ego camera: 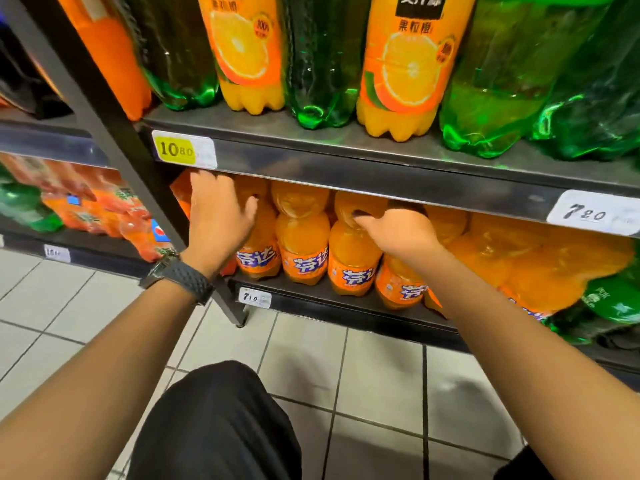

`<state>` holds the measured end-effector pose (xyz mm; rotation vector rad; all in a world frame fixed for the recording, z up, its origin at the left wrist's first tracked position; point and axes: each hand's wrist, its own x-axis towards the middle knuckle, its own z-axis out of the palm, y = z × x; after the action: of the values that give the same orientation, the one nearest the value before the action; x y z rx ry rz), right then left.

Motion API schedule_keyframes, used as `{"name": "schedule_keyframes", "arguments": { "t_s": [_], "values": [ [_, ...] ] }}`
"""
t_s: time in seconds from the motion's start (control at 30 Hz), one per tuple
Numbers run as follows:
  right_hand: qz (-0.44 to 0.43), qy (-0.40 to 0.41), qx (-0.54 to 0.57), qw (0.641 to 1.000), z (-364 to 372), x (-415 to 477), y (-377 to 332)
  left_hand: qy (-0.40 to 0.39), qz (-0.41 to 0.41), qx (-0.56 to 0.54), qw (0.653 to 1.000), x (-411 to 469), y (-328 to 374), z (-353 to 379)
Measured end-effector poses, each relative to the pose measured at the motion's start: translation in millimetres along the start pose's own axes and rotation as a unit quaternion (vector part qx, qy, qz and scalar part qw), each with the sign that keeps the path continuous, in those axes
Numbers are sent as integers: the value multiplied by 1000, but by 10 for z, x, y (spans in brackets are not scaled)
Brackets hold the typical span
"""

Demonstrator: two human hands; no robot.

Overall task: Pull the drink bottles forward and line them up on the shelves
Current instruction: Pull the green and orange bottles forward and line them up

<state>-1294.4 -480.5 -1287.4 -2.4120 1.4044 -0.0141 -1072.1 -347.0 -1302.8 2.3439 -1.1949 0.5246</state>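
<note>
A shop aisle with pale floor tiles (374,386) and dark metal shelving fills the view, seen from a crouch. On the bottom shelf (322,296) stands a row of orange soda bottles (304,251), their blue-lettered labels facing out; the ones at the left sit back from the shelf edge, while those further right stand closer to it, so the front is uneven and, by my judgement, still needs pulling forward.

The right hand (398,230) reaches in under the upper shelf (381,168) and rests on the shoulder of one bottle, fingers curled toward it; whether they close fully round the neck I cannot tell, since the tips are hidden. The left hand (218,216), with a watch (180,275) on its wrist, is spread open and holds nothing, its fingertips near the leftmost bottle's top, likely placed to steady or draw that one next.

Beyond the orange row, a green bottle (613,299) lies at the far right. Above stand large juice bottles (401,71) alternating with green ones, with price tags (183,150) on the shelf edge.
</note>
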Motion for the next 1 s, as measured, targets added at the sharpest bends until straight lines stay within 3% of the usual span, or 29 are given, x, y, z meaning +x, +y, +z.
{"name": "schedule_keyframes", "arguments": {
  "t_s": [0.1, 0.23, 0.3, 0.4, 0.47, 0.57, 0.67, 0.73, 0.8, 0.9, 1.0],
  "values": [
    [16, -13, 31, 999, 16, 14, 45, -39, -69, -44, 996, 88, -77, 0],
    [25, 12, 24, 999, -7, -36, -33, -109, -90, -74, 987, 211, -121, -3],
    [0, 107, -22, 994, 21, -138, -70, -127, -95, -85, 984, 239, -159, 12],
    [-179, 310, -33, 933, 134, -308, -165, -138, -120, -112, 977, 254, -245, 42],
    [-277, 260, -22, 925, 180, -291, -313, -143, -128, -123, 974, 257, -261, 27],
    [-183, 75, 31, 980, 178, -94, -598, -150, -138, -140, 969, 243, -233, 6],
    [-109, -38, 60, 991, 103, 80, -815, -159, -134, -143, 968, 233, -242, 19],
    [-97, -59, 40, 993, 80, 157, -923, -163, -124, -145, 968, 253, -262, 40],
    [-113, -87, -52, 988, 50, 159, -994, -164, -118, -154, 967, 257, -295, 55],
    [-74, -100, 20, 992, 120, 243, -966, -168, -116, -188, 961, 251, -321, 48],
    [-67, -62, 51, 995, 165, 258, -973, -171, -99, -181, 963, 194, -269, 10]
  ]
}}
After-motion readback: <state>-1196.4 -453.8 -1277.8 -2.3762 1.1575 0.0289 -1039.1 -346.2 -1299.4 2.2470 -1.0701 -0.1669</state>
